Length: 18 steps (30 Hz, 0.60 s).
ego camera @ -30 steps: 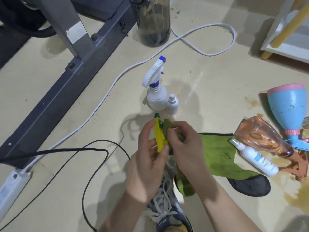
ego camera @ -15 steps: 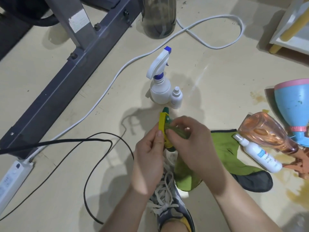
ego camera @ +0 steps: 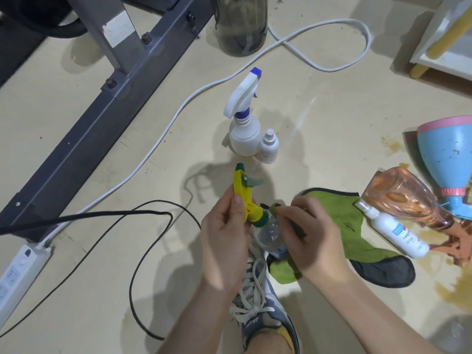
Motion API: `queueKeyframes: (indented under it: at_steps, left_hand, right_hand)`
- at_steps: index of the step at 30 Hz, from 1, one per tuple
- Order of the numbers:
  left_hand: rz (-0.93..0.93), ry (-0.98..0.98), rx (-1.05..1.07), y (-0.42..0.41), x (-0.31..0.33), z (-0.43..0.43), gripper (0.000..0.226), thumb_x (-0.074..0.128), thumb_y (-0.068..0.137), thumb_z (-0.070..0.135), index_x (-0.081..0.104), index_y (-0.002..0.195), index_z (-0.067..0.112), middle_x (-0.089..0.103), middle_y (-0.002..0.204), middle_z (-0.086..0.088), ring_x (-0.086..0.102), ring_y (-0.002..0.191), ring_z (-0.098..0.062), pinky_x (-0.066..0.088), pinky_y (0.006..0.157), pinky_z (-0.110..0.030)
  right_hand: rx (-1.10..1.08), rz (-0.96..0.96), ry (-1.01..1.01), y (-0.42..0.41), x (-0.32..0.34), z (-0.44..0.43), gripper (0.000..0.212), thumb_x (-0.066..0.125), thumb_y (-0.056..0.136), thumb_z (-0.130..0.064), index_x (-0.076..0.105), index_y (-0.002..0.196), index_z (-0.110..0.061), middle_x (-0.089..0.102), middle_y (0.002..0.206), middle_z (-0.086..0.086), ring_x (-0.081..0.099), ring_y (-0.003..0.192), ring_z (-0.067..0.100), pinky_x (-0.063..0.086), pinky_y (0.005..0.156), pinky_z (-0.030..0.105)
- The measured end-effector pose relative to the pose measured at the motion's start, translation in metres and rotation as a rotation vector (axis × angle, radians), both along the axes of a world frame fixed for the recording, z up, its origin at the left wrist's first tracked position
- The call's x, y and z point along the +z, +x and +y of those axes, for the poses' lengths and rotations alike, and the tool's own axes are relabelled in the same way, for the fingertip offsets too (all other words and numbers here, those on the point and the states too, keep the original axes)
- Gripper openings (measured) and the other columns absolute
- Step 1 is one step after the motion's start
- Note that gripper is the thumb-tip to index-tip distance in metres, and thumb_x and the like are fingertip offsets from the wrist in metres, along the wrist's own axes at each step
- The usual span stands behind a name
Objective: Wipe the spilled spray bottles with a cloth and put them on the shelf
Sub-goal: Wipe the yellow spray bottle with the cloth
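Beige floor (ego camera: 319, 111), brown spill stains on the right, cables everywhere. Only the head view to go on.

The yellow-headed spray bottle (ego camera: 246, 200) is up off the floor, right in front of the person, above their sneaker (ego camera: 260, 318). Its long axis runs diagonally: green nozzle tip pointing away and a bit left, clear body angled back toward the person. The left hand (ego camera: 224, 236) pinches the yellow trigger head between thumb and fingers. The right hand (ego camera: 314, 236) is blurry, but it looks like it's pinching a fold of the green cloth (ego camera: 344, 226) against the bottle's green collar. The rest of the cloth trails off to the right onto the floor.

Looks like mid-wipe, working around the neck. The clear body lies toward the right hand, so that's probably the next bit to wipe.

The shelf (ego camera: 447, 57) is well away at the upper right, so it's on the right hand's side. A white trigger bottle (ego camera: 245, 134) stands upright just past the hands.
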State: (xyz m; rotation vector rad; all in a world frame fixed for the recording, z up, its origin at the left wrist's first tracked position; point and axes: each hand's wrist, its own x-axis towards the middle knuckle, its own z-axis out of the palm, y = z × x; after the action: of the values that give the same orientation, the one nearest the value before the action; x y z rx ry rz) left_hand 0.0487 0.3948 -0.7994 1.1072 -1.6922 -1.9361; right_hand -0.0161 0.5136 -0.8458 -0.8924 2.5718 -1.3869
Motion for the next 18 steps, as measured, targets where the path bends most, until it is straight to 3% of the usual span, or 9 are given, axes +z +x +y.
queueKeyframes:
  at_steps: [2, 4, 7, 9, 12, 18]
  left_hand:
    - [0.004, 0.004, -0.03, -0.003, 0.001, 0.004, 0.027, 0.048, 0.097, 0.027, 0.073, 0.109, 0.032, 0.066, 0.091, -0.016, 0.062, 0.087, -0.021, 0.051, 0.093, -0.058]
    - [0.001, 0.026, -0.048, -0.004, 0.003, 0.008, 0.03, 0.047, 0.102, 0.016, 0.072, 0.111, 0.029, 0.073, 0.102, -0.006, 0.067, 0.102, -0.022, 0.05, 0.098, -0.053]
    - [-0.001, 0.047, -0.05, -0.003, 0.004, 0.009, 0.031, 0.044, 0.103, 0.011, 0.069, 0.12, 0.02, 0.073, 0.111, -0.001, 0.066, 0.111, -0.02, 0.049, 0.101, -0.05]
    - [0.003, 0.032, -0.048, -0.001, 0.004, 0.009, 0.032, 0.046, 0.103, 0.015, 0.065, 0.127, 0.026, 0.072, 0.114, 0.004, 0.065, 0.114, -0.018, 0.048, 0.102, -0.049]
    - [-0.008, -0.007, -0.061, 0.0, 0.002, 0.012, 0.033, 0.049, 0.098, 0.024, 0.065, 0.124, 0.038, 0.072, 0.112, 0.008, 0.064, 0.113, -0.019, 0.047, 0.102, -0.05]
    - [0.008, 0.007, -0.063, -0.001, 0.003, 0.011, 0.034, 0.045, 0.101, 0.015, 0.063, 0.127, 0.026, 0.069, 0.121, 0.005, 0.062, 0.119, -0.015, 0.044, 0.105, -0.05]
  right_hand:
    - [-0.068, -0.098, -0.077, 0.002, 0.007, -0.004, 0.011, 0.069, 0.089, -0.005, 0.074, 0.097, -0.01, 0.056, 0.09, -0.003, 0.054, 0.079, 0.004, 0.045, 0.065, 0.02]
    - [-0.102, -0.128, -0.162, 0.008, 0.024, -0.023, 0.014, 0.067, 0.088, -0.009, 0.074, 0.1, -0.012, 0.058, 0.095, -0.003, 0.056, 0.089, 0.001, 0.044, 0.076, 0.013]
    - [-0.148, -0.24, -0.265, 0.011, 0.033, -0.048, 0.016, 0.067, 0.088, -0.015, 0.074, 0.101, -0.022, 0.055, 0.1, -0.005, 0.058, 0.097, 0.008, 0.047, 0.084, 0.02]
    - [-0.259, -0.37, -0.294, -0.001, 0.027, -0.058, 0.013, 0.068, 0.088, -0.018, 0.071, 0.097, -0.027, 0.054, 0.098, -0.007, 0.058, 0.096, 0.008, 0.05, 0.086, 0.028]
    - [-0.355, -0.532, -0.209, -0.023, 0.018, -0.066, 0.003, 0.067, 0.091, -0.022, 0.07, 0.091, -0.021, 0.062, 0.094, -0.004, 0.061, 0.092, 0.009, 0.05, 0.087, 0.037]
    - [-0.224, -0.437, -0.269, 0.008, 0.035, -0.051, 0.006, 0.063, 0.087, -0.022, 0.06, 0.083, -0.025, 0.062, 0.082, -0.005, 0.059, 0.078, 0.012, 0.043, 0.069, 0.019]
